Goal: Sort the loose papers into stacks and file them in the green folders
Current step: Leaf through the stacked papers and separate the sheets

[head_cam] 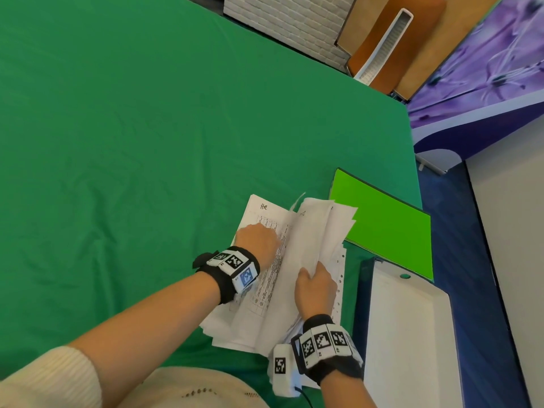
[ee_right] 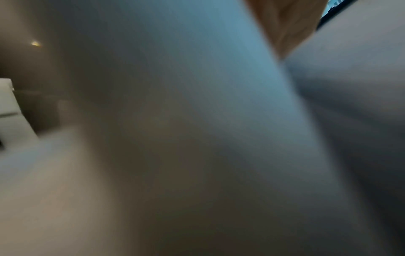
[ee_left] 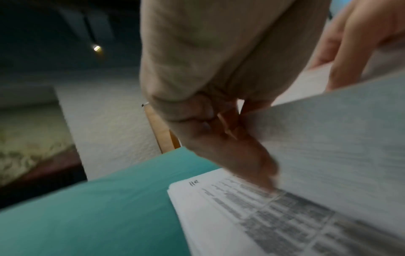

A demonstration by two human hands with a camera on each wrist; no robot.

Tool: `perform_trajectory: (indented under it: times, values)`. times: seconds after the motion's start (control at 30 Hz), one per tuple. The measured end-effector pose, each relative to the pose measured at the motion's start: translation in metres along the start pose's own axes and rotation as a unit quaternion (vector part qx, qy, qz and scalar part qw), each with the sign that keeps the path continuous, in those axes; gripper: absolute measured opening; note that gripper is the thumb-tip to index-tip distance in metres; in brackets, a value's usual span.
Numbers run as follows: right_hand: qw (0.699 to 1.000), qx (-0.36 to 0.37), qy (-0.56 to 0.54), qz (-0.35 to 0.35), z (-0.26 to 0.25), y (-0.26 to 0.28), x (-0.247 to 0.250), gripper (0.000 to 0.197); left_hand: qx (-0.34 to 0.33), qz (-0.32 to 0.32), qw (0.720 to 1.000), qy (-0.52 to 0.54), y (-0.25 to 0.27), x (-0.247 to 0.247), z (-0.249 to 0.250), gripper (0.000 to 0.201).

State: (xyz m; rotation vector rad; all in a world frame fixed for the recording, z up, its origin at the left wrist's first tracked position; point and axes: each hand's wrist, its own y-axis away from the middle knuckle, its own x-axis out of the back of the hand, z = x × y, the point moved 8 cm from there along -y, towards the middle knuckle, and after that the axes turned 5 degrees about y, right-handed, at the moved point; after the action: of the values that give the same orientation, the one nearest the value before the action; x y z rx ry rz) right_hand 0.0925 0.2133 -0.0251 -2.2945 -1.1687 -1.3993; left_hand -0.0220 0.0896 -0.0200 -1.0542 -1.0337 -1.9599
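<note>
Broad bare green cloth-covered worktop [head_cam: 132, 142] lies open left of and beyond the heap of white printed papers [head_cam: 276, 278], whose right side is hemmed by a bright green folder [head_cam: 388, 228] and a white-lined blue box [head_cam: 412, 328].

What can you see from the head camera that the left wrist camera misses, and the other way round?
Only the head view shows the bright green folder, the white box beside the papers, and both wristbands. Only the left wrist view shows, from close up, the left hand's fingers reaching under a lifted sheet. Both show the left hand, the right hand holding raised pages, the printed paper pile and the green tablecloth.
</note>
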Motion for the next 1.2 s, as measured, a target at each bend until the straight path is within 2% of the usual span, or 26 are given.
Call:
perform_trajectory:
  times: [0.07, 0.13, 0.2, 0.23, 0.27, 0.33, 0.37, 0.4, 0.47, 0.6, 0.67, 0.77, 0.9, 1.0, 1.2]
  values:
    - [1.000, 0.002, -0.020, -0.008, -0.005, 0.002, -0.003, 0.034, -0.032, -0.057, 0.982, 0.180, 0.003, -0.015, 0.011, 0.061]
    - [0.999, -0.004, -0.028, -0.019, -0.010, 0.007, -0.005, 0.050, -0.041, -0.117, 0.936, 0.331, 0.010, -0.027, 0.020, 0.072]
    - [0.999, -0.006, -0.024, -0.021, -0.009, 0.008, -0.005, 0.056, -0.040, -0.151, 0.906, 0.393, 0.012, -0.037, 0.021, 0.071]
    - [1.000, 0.002, -0.016, -0.021, -0.009, 0.007, -0.005, 0.052, -0.039, -0.152, 0.908, 0.388, 0.012, -0.040, 0.016, 0.064]
    - [1.000, 0.009, -0.001, -0.022, -0.008, 0.006, -0.005, 0.045, -0.028, -0.135, 0.923, 0.359, 0.009, -0.042, 0.007, 0.054]
    - [0.999, 0.012, 0.037, -0.020, -0.005, 0.004, -0.004, 0.033, 0.049, -0.040, 0.969, 0.239, 0.003, -0.039, -0.025, 0.034]
    - [0.999, 0.007, 0.048, -0.016, -0.003, 0.003, -0.003, 0.032, 0.111, -0.001, 0.978, 0.178, 0.005, -0.037, -0.043, 0.033]
    - [0.999, 0.002, 0.050, -0.016, -0.002, 0.003, -0.002, 0.032, 0.168, 0.010, 0.977, 0.128, 0.007, -0.038, -0.058, 0.038]
    - [0.999, -0.004, 0.050, -0.015, -0.002, 0.002, -0.001, 0.032, 0.219, -0.018, 0.972, 0.086, 0.010, -0.046, -0.075, 0.043]
    - [0.999, -0.007, 0.045, -0.020, -0.003, 0.003, -0.002, 0.031, 0.164, -0.005, 0.986, 0.015, 0.005, -0.049, -0.079, 0.022]
    - [0.998, -0.007, 0.049, -0.024, -0.004, 0.004, -0.003, 0.031, 0.134, -0.005, 0.991, -0.001, 0.004, -0.045, -0.074, 0.024]
    - [0.998, -0.014, 0.051, -0.028, -0.002, 0.005, -0.003, 0.033, 0.134, -0.019, 0.990, 0.027, 0.003, -0.040, -0.073, 0.034]
    - [0.999, -0.017, 0.039, -0.027, -0.002, 0.006, 0.001, 0.033, 0.111, -0.022, 0.993, 0.041, -0.002, -0.038, -0.070, 0.028]
    - [0.999, -0.017, 0.033, -0.027, -0.003, 0.006, 0.002, 0.033, 0.078, 0.000, 0.997, 0.004, -0.001, -0.031, -0.057, 0.016]
    - [0.999, -0.024, 0.028, -0.024, -0.002, 0.005, 0.006, 0.037, 0.031, 0.027, 0.994, -0.106, 0.008, -0.007, -0.037, 0.019]
